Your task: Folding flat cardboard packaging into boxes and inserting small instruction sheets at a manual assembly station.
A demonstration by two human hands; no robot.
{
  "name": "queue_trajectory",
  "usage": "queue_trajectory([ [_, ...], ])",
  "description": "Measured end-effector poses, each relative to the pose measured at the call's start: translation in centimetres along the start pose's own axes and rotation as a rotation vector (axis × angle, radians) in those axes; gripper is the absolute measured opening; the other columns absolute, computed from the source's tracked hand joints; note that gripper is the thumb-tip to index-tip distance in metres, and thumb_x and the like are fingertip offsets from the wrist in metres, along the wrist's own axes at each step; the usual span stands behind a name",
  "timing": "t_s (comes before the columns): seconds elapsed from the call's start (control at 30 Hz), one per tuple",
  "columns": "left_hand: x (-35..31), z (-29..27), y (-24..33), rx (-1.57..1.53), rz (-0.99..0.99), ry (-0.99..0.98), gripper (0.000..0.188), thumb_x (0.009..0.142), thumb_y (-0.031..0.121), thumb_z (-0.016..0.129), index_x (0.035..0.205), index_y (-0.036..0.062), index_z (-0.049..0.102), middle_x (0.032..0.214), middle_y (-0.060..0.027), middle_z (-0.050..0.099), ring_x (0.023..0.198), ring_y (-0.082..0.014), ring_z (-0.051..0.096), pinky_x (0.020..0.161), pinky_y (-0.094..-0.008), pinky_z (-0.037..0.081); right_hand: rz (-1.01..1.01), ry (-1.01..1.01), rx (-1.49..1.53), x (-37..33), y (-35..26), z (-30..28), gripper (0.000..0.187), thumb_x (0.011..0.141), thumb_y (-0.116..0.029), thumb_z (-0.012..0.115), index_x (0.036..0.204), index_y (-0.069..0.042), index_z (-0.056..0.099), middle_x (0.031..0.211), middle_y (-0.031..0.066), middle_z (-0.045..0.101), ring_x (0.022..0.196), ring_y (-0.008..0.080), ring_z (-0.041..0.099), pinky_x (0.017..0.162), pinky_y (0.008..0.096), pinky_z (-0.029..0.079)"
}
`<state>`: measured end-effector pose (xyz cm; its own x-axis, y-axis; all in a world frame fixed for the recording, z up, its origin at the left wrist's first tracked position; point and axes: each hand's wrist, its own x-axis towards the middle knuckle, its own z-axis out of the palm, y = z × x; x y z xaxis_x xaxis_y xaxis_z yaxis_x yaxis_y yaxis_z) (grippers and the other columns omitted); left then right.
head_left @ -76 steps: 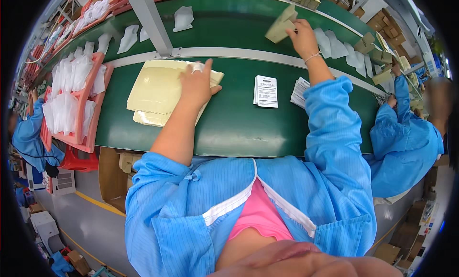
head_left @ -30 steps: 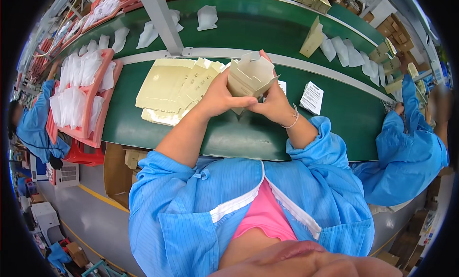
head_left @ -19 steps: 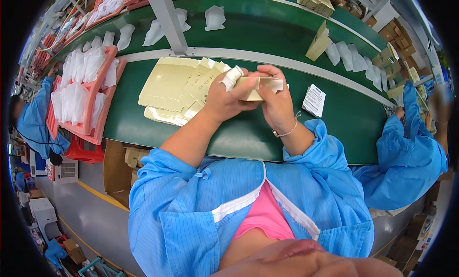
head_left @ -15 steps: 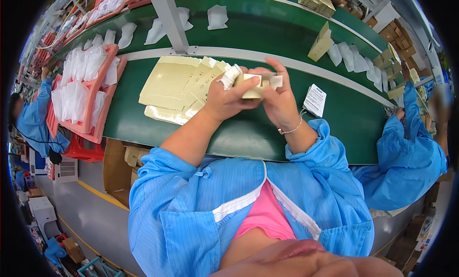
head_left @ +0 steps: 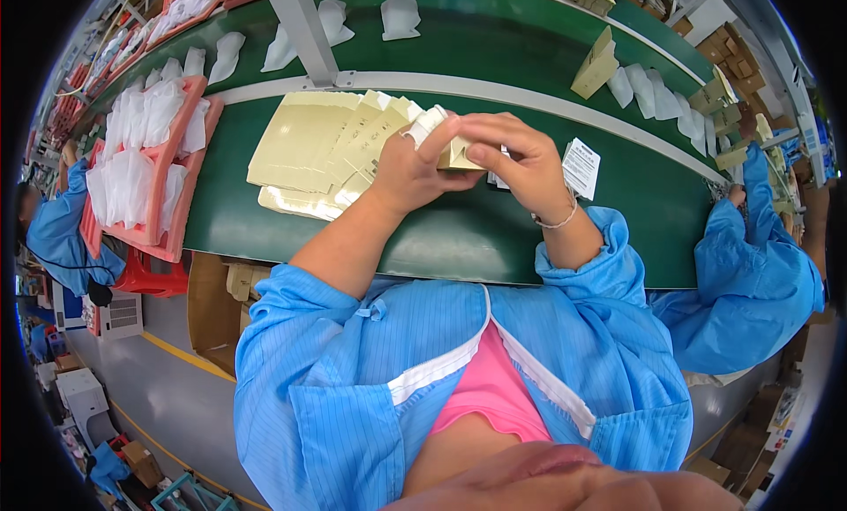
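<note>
A small pale-yellow carton (head_left: 457, 156) is held up above the green table. My left hand (head_left: 408, 171) is closed around its left side. My right hand (head_left: 528, 158) reaches over its right end, fingers bent and pressed to it, so that end is hidden. By the left fingertips shows a white crumpled piece (head_left: 425, 125); whether it is a finger wrap or part of the carton I cannot tell. Left of my hands lies a fanned stack of flattened yellow cartons (head_left: 296, 145). Printed white leaflets (head_left: 580, 167) lie beyond my right wrist.
Pink trays (head_left: 168, 171) with white wrapped pieces stand at the left. A metal post (head_left: 300, 30) rises from the table's far rail. Behind it, white bags (head_left: 401, 17) and upright yellow cartons (head_left: 595, 66) sit on a green belt. A co-worker in blue (head_left: 750, 264) works at the right.
My right fingers, spread beside the carton's visible flaps before, now fold over that end. The carton has tilted. My view has shifted slightly.
</note>
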<state>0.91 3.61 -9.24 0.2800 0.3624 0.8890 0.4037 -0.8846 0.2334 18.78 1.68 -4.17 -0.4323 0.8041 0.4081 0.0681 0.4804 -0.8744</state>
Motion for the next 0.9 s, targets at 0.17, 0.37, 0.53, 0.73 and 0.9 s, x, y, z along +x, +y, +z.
queue_trajectory([
  [0.17,0.24,-0.33,0.61,0.052,-0.055,-0.070,0.098,0.055,0.023,0.087,0.134,0.0170,0.029,0.104,-0.0104,0.060,0.080,-0.0300,0.064,0.061,-0.0331,0.052,0.173,0.139,0.098,-0.27,0.51,0.74,0.029,0.083,-0.003,0.064,0.112,-0.002,0.063,0.109,0.0096,0.063,0.091,0.0151,0.060,0.082,0.0243,0.048],
  [0.37,0.84,-0.37,0.89,0.010,-0.078,-0.073,0.090,0.052,0.022,0.085,0.130,0.0209,0.040,0.104,-0.0089,0.060,0.081,-0.0295,0.062,0.065,-0.0346,0.051,0.108,0.229,0.108,-0.08,0.17,0.32,0.026,0.081,-0.006,0.065,0.106,-0.009,0.068,0.099,0.0098,0.068,0.083,0.0145,0.064,0.074,0.0230,0.051],
  [0.53,0.65,-0.25,0.65,-0.007,-0.040,-0.073,0.097,0.050,0.021,0.088,0.132,0.0216,0.035,0.105,-0.0111,0.057,0.087,-0.0296,0.061,0.068,-0.0361,0.052,-0.036,0.229,-0.151,-0.47,-0.26,0.64,0.026,0.080,-0.002,0.064,0.104,-0.009,0.069,0.096,0.0088,0.069,0.087,0.0162,0.066,0.076,0.0252,0.052],
  [0.73,0.50,-0.30,1.01,-0.048,-0.043,-0.090,0.097,0.050,0.018,0.088,0.131,0.0235,0.035,0.109,-0.0132,0.053,0.087,-0.0294,0.060,0.070,-0.0366,0.052,-0.196,0.247,-0.285,-0.90,0.10,0.82,0.023,0.078,0.004,0.064,0.099,-0.003,0.067,0.098,0.0106,0.068,0.087,0.0199,0.066,0.077,0.0263,0.052],
  [0.9,0.51,0.48,0.48,-0.140,0.028,0.010,0.091,0.049,0.019,0.088,0.127,0.0243,0.041,0.112,-0.0112,0.053,0.078,-0.0244,0.059,0.066,-0.0339,0.051,-0.335,0.226,-0.409,-0.48,-0.17,0.52,0.028,0.075,0.000,0.065,0.101,-0.010,0.069,0.094,0.0078,0.069,0.082,0.0239,0.067,0.074,0.0287,0.054],
])
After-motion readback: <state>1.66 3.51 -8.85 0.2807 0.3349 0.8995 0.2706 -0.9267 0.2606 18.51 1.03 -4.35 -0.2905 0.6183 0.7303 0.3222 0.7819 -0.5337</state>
